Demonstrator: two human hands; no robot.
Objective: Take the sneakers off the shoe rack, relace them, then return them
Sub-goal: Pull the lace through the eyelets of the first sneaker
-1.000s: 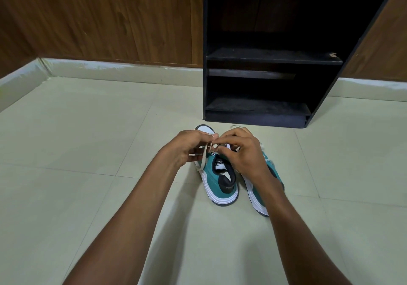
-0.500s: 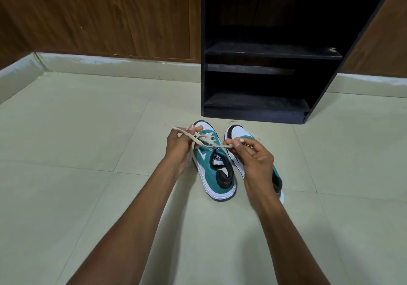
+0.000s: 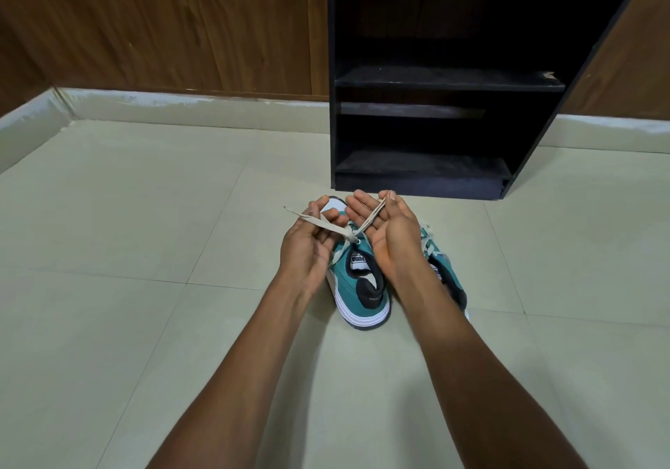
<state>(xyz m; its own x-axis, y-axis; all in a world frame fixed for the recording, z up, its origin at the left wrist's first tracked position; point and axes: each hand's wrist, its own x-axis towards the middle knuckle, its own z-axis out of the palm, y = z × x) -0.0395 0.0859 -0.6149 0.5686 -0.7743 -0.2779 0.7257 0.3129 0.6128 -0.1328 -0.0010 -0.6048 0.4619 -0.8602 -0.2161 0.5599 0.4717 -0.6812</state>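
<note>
Two teal, white and black sneakers stand side by side on the floor, heels toward me. The left sneaker (image 3: 360, 287) is mostly visible; the right sneaker (image 3: 447, 276) is largely hidden by my right forearm. A beige lace (image 3: 335, 230) runs from the left sneaker's top eyelets in two ends. My left hand (image 3: 311, 243) grips one end, which trails out to the left. My right hand (image 3: 386, 231) is palm up over the sneaker's toe, with the other lace end pinched under its thumb. The black shoe rack (image 3: 435, 80) stands just behind, its shelves bare.
Pale floor tiles (image 3: 145, 251) spread all around the sneakers. A wood-panelled wall (image 3: 163, 22) with a light skirting runs behind the rack and round the left corner.
My hands first pulled the lace ends apart sideways, then came back together over the left sneaker. My right hand has turned palm up, and the camera has tilted slightly.
</note>
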